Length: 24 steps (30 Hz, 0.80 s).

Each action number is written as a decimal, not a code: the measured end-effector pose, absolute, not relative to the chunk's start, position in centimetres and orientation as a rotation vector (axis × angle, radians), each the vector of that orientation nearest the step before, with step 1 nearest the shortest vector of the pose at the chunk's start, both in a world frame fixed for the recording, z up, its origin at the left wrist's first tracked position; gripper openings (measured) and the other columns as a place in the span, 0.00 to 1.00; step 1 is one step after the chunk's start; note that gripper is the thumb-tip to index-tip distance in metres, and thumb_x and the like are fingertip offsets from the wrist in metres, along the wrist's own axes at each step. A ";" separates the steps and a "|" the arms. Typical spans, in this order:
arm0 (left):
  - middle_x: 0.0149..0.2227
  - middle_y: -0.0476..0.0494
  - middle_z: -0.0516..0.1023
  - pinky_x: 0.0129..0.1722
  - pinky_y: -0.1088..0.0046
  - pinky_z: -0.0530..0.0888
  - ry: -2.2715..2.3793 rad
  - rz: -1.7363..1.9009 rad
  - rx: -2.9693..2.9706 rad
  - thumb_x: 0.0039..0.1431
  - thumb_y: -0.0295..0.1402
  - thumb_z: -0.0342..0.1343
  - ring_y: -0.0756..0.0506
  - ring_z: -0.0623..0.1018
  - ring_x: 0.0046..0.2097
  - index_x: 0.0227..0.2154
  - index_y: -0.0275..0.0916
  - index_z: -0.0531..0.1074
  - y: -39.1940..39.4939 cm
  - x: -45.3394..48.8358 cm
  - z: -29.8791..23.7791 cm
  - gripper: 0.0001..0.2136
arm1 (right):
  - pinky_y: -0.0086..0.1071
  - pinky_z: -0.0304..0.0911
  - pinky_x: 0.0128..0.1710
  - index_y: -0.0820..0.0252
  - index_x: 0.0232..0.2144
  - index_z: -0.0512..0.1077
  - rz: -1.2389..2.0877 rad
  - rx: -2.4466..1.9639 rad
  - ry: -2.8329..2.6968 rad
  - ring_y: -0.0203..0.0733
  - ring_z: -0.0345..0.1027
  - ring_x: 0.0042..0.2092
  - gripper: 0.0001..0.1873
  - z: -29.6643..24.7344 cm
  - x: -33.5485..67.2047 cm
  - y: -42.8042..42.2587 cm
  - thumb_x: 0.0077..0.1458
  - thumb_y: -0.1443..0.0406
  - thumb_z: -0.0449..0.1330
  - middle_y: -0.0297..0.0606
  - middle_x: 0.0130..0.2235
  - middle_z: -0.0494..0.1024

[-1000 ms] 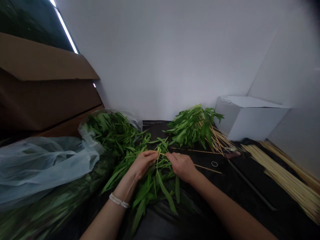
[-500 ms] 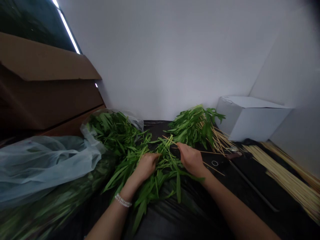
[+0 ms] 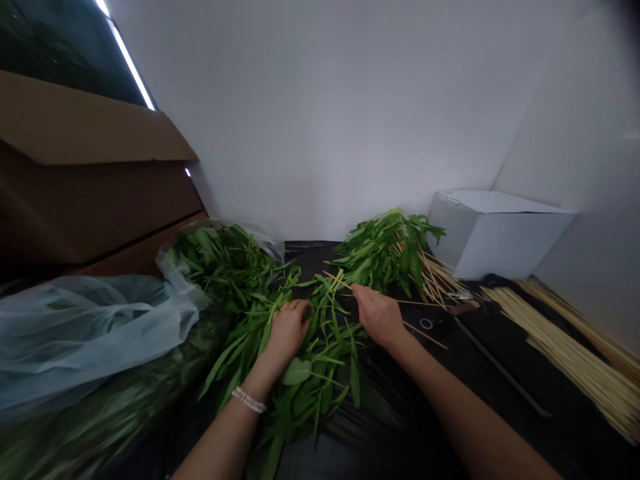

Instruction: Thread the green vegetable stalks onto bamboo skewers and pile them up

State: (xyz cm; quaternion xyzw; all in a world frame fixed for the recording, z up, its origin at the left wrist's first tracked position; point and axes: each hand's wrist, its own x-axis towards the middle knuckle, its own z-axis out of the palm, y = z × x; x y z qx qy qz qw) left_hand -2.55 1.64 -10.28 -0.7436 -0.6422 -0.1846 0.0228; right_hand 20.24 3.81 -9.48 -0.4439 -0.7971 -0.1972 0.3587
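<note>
Long-leaved green stems (image 3: 320,360) lie in a loose heap in front of me. My left hand (image 3: 290,328), with a beaded bracelet (image 3: 249,400) at the wrist, is closed among the stems, its fingertips partly hidden by leaves. Beyond the heap, my right hand (image 3: 379,316) pinches a thin wooden skewer (image 3: 345,284) that points up and to the left. Pale green stems (image 3: 334,283) sit on or against its tip; I cannot tell whether they are pierced.
Behind my right hand, leafy bunches on skewers (image 3: 385,250) lean by a white box (image 3: 500,233). Bare skewers (image 3: 565,353) and a black flat object (image 3: 505,360) lie rightward. On the left are a bag of greens (image 3: 220,260), clear plastic (image 3: 100,327) and a cardboard box (image 3: 95,200).
My left hand has shifted slightly left, its fingers now deeper among the leaves. Leaves below it have moved, and a broad pale leaf shows by the wrist. My right hand still holds the skewer.
</note>
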 end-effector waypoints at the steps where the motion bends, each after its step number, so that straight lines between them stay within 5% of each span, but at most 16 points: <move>1: 0.45 0.40 0.77 0.45 0.62 0.67 -2.006 -0.532 -2.261 0.55 0.28 0.55 0.38 0.72 0.48 0.43 0.41 0.73 1.5 -2.4 -10.2 0.12 | 0.29 0.56 0.30 0.62 0.45 0.72 -0.510 -1.144 -2.056 0.36 0.69 0.32 0.15 -9.4 20.2 3.8 0.65 0.68 0.46 0.38 0.33 0.78; 7: 0.42 0.42 0.77 0.44 0.62 0.66 -2.065 -0.526 -2.241 0.54 0.31 0.56 0.38 0.71 0.47 0.36 0.41 0.75 1.3 -2.6 -9.8 0.06 | 0.29 0.55 0.30 0.62 0.45 0.72 -0.522 -1.130 -2.064 0.36 0.69 0.32 0.15 -9.6 20.2 3.8 0.64 0.68 0.47 0.38 0.33 0.78; 12: 0.50 0.42 0.73 0.46 0.62 0.66 -2.062 -0.860 -2.119 0.54 0.32 0.57 0.39 0.70 0.50 0.42 0.42 0.72 1.3 -2.8 -8.6 0.12 | 0.29 0.55 0.30 0.62 0.45 0.71 -0.540 -1.149 -2.054 0.36 0.69 0.31 0.15 -9.8 20.3 4.0 0.64 0.68 0.47 0.38 0.32 0.78; 14: 0.47 0.43 0.73 0.46 0.60 0.66 -2.084 -0.917 -2.119 0.53 0.38 0.58 0.38 0.68 0.51 0.33 0.43 0.74 1.1 -2.9 -7.8 0.07 | 0.29 0.55 0.30 0.62 0.46 0.71 -0.545 -1.147 -2.053 0.36 0.69 0.31 0.15 -9.8 20.3 4.1 0.64 0.68 0.47 0.38 0.33 0.78; 18: 0.41 0.45 0.74 0.48 0.59 0.64 -2.068 -0.869 -2.459 0.47 0.47 0.62 0.38 0.68 0.50 0.18 0.41 0.74 0.7 -3.3 -7.1 0.15 | 0.29 0.56 0.30 0.62 0.45 0.71 -0.533 -1.133 -2.053 0.37 0.69 0.31 0.15 -9.7 20.3 4.0 0.64 0.68 0.47 0.38 0.32 0.77; 24: 0.48 0.45 0.74 0.54 0.48 0.57 -1.978 -0.542 -2.691 0.39 0.39 0.68 0.32 0.63 0.57 0.22 0.47 0.79 0.4 -3.4 -7.8 0.06 | 0.27 0.57 0.32 0.61 0.45 0.71 -0.463 -1.130 -1.970 0.35 0.71 0.33 0.15 -9.4 20.6 4.2 0.65 0.66 0.46 0.38 0.35 0.78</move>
